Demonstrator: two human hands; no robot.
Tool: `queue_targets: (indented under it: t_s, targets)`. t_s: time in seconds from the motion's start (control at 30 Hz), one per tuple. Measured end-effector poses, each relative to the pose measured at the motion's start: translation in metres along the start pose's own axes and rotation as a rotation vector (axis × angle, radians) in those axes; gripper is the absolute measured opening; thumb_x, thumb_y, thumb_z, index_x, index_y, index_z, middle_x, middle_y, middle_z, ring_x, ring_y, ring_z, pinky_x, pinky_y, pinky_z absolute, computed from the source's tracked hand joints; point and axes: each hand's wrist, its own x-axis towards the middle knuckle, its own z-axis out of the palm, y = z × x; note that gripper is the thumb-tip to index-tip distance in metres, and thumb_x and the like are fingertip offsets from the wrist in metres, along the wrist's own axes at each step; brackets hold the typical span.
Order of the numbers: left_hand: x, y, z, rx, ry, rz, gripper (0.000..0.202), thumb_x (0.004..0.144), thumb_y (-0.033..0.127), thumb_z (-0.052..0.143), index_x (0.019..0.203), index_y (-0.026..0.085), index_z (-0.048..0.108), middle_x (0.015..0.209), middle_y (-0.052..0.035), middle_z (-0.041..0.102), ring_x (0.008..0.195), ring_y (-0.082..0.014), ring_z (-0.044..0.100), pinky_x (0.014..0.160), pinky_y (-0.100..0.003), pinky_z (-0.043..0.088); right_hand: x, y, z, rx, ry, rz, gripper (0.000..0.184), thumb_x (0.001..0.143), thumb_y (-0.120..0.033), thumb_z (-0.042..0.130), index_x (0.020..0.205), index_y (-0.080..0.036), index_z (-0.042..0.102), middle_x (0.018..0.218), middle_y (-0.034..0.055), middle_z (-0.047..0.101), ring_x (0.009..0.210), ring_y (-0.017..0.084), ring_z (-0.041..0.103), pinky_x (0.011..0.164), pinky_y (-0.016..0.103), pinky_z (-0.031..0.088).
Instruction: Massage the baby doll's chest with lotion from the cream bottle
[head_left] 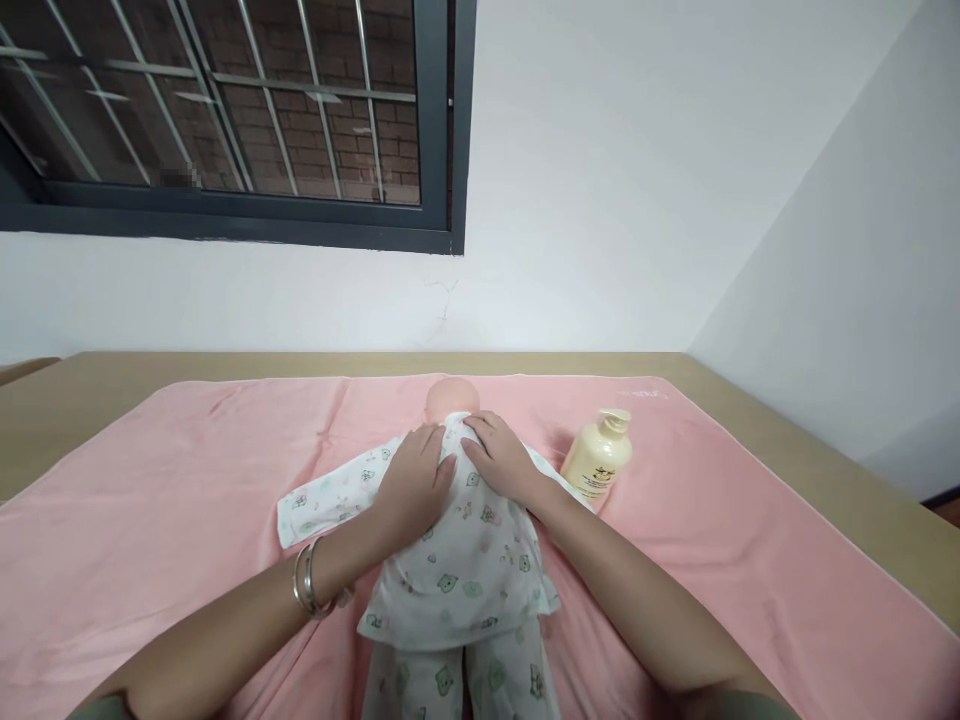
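A baby doll point(452, 395) lies lengthwise in front of me, its bald head pointing toward the wall and no face showing. It wears a white long-sleeved top point(466, 575) and matching trousers point(442, 682), both printed with small animals. My left hand point(418, 478) rests on the left shoulder area of the top, fingers extended and thumb apart. Opposite it, my right hand point(501, 458) lies on the right shoulder area with its fingers spread. Both hands are near the neckline. One sleeve point(330, 500) stretches out to the left; my right forearm partly covers the other.
A pale yellow pump bottle point(598, 455) stands tilted on the pink towel point(187, 520), just right of the doll. Under the towel is a wooden tabletop point(757, 420), bordered by white walls point(600, 200). A dark-framed window point(442, 120) with metal bars is at upper left.
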Motion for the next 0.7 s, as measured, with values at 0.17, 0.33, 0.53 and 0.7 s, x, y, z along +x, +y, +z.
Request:
queue_targets:
  t_s: [0.17,0.33,0.53,0.7]
  targets:
    - [-0.021,0.016,-0.004,0.077,0.051,0.056,0.043,0.095,0.032,0.038,0.131,0.010,0.050,0.137,-0.0186,0.053,0.131,-0.0318,0.045,0.112,-0.051,0.037,0.001,0.002,0.002,0.052,0.010,0.148,0.035,0.095,-0.032,0.048,0.126,-0.017,0.054,0.126,0.0111,0.056,0.120,0.021,0.053,0.104,0.035,0.040]
    - [-0.021,0.018,-0.006,0.017,0.067,0.046,0.038,0.094,0.032,0.040,0.124,0.015,0.054,0.133,-0.0164,0.056,0.128,-0.0311,0.048,0.109,-0.051,0.040,0.001,0.001,0.003,-0.014,0.010,0.066,0.039,0.095,-0.029,0.047,0.132,-0.015,0.049,0.138,0.0131,0.047,0.126,0.022,0.047,0.106,0.036,0.037]
    - [0.005,0.000,-0.011,-0.208,-0.003,-0.121,0.037,0.095,0.036,0.039,0.122,0.017,0.056,0.124,-0.0124,0.062,0.119,-0.0263,0.055,0.105,-0.046,0.043,0.000,-0.005,-0.003,-0.097,-0.041,-0.035,0.034,0.097,-0.027,0.044,0.127,-0.015,0.053,0.126,0.0117,0.056,0.116,0.022,0.052,0.101,0.036,0.040]
    - [0.024,-0.025,-0.003,-0.365,-0.035,-0.279,0.039,0.095,0.039,0.036,0.116,0.018,0.060,0.121,-0.0110,0.062,0.119,-0.0247,0.054,0.103,-0.043,0.043,-0.010,-0.022,-0.001,-0.177,-0.024,-0.113,0.036,0.095,-0.026,0.044,0.127,-0.014,0.054,0.120,0.0132,0.061,0.110,0.026,0.055,0.098,0.041,0.043]
